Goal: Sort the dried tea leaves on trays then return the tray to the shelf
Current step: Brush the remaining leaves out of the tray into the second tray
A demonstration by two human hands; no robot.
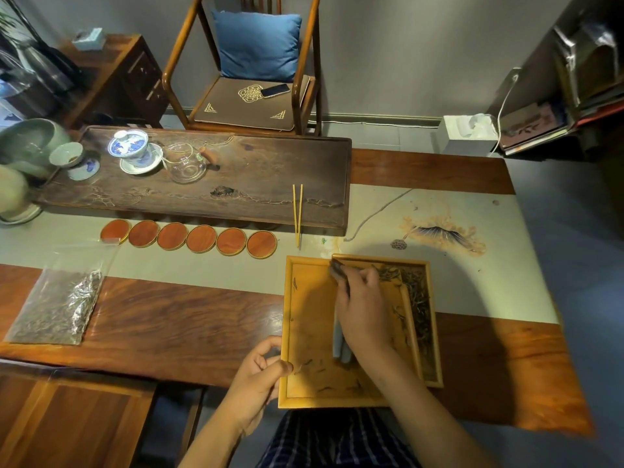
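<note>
Tea leaves (pixel 418 298) lie heaped in the far tray (pixel 435 332), strays in the near tray (pixel 304 315). Right hand (pixel 363 309) sweeps with a small brush (pixel 339 273) (fingers closed around it); left hand (pixel 260 380) pinches the near tray's rim. Sorting continues; next, gather strays.

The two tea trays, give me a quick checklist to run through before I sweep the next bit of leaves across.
1. Near tray steadied: ok, the left hand pinches its left rim.
2. Tool in hand: ok, the right hand grips a dark brush-like tool; what it is exactly, cannot tell.
3. Far tray seated: cannot tell, the near tray overlaps its left edge.
4. Near tray cleared: not ok, stray leaves remain near its front edge.
5. Leaves kept on the trays: not ok, a few specks lie on the runner.
6. Near tray's front edge supported: cannot tell, it sits at the table's edge.
</note>
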